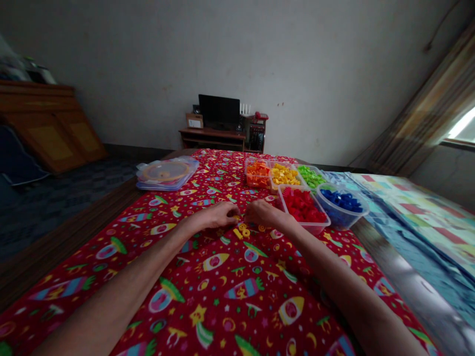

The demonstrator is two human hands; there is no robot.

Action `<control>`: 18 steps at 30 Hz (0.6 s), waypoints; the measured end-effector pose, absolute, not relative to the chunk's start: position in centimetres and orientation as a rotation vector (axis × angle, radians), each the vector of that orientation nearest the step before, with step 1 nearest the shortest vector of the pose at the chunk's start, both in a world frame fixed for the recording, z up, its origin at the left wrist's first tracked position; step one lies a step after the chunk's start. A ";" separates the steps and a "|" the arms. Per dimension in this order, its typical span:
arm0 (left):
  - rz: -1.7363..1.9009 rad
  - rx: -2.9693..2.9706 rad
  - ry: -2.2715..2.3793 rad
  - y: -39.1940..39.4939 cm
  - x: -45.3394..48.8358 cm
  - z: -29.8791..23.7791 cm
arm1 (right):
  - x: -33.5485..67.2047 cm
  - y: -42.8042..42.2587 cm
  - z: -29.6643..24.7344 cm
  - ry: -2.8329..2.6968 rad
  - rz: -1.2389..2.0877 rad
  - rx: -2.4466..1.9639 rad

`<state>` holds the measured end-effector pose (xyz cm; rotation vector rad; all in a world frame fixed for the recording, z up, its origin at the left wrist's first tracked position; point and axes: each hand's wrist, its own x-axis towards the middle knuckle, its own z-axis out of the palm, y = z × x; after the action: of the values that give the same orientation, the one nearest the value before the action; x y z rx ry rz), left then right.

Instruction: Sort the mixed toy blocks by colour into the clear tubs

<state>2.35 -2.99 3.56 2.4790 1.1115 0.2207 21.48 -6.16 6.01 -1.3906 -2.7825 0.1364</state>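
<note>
1. The left hand [218, 215] and the right hand [263, 212] lie palm down with their fingers loosely curled, almost meeting. Their fingertips are hidden, so I cannot tell whether either hand has hold of anything.
2. Just beneath the fingers, small yellow and orange plastic pieces [241, 231], some shaped like rings and one like a short bar, lie scattered on a red rocket-print cloth [237, 316]. They sit to the left of the red tub [312, 230] and closer to the person.
3. The pieces look light, stiff and smooth, so they would probably skid on the cloth. A fingertip pinch on opposite edges seems the surest hold.
4. The red tub is full of red pieces. A blue bowl [365, 210] of blue pieces stands just to its right. Behind it, a yellow tub [276, 170], an orange tub [247, 170] and a green tub [308, 167] hold pieces of matching colors.
5. Well to the left of the red tub lies a clear plastic lid [166, 172].
</note>
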 end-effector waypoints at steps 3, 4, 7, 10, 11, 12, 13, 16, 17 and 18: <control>0.241 2.447 1.094 -3.0 2.3 3.5 | 21.1 -5.9 5.3 -2.778 0.202 -1.320; 0.261 2.426 1.085 -2.9 2.2 3.4 | 21.1 -5.8 5.3 -2.767 0.215 -1.299; 0.315 2.336 1.058 -2.6 2.0 2.7 | 21.7 -6.0 5.8 -2.693 0.229 -1.295; 0.415 2.258 1.049 -2.4 2.0 1.8 | 23.1 -5.9 7.5 -2.556 0.239 -1.342; 0.477 2.245 1.055 -2.4 2.1 1.6 | 23.7 -5.6 8.2 -2.513 0.237 -1.377; 0.548 2.238 1.070 -2.4 2.2 1.4 | 24.4 -5.2 9.0 -2.481 0.231 -1.422; 0.612 2.241 1.084 -2.5 2.3 1.2 | 25.1 -4.6 9.8 -2.452 0.220 -1.479; 0.700 2.288 1.119 -2.9 2.6 1.1 | 27.0 -1.8 12.1 -2.337 0.121 -1.704; 0.701 2.307 1.125 -2.9 2.7 1.2 | 27.7 -0.8 12.8 -2.273 0.061 -1.786; 0.697 2.323 1.126 -3.0 2.7 1.2 | 28.3 0.2 13.4 -2.211 0.016 -1.855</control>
<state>2.74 -3.00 1.24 2.3232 1.1264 0.6974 28.26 0.24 13.43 -1.8546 -2.2111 0.0157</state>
